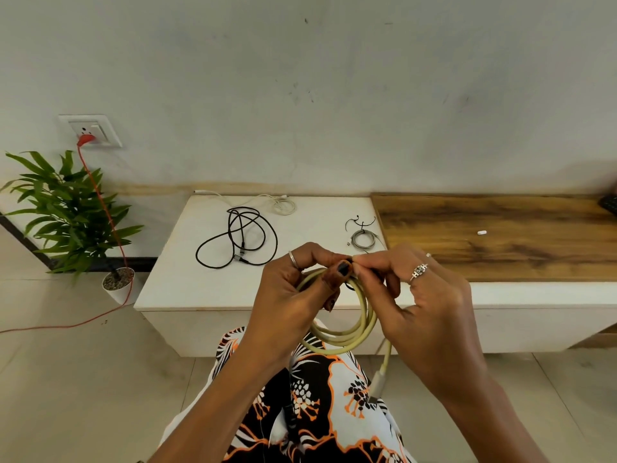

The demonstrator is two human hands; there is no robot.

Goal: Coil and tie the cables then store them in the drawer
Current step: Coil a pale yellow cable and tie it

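Both hands (350,295) pinch a tie on the coiled cable (347,335).

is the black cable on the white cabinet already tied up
No, the black cable lies in loose, untied loops on the white cabinet.

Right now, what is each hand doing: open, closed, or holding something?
Left hand: closed, gripping the coiled yellowish cable.
Right hand: closed, fingertips pinching a small dark tie at the top of the coil.
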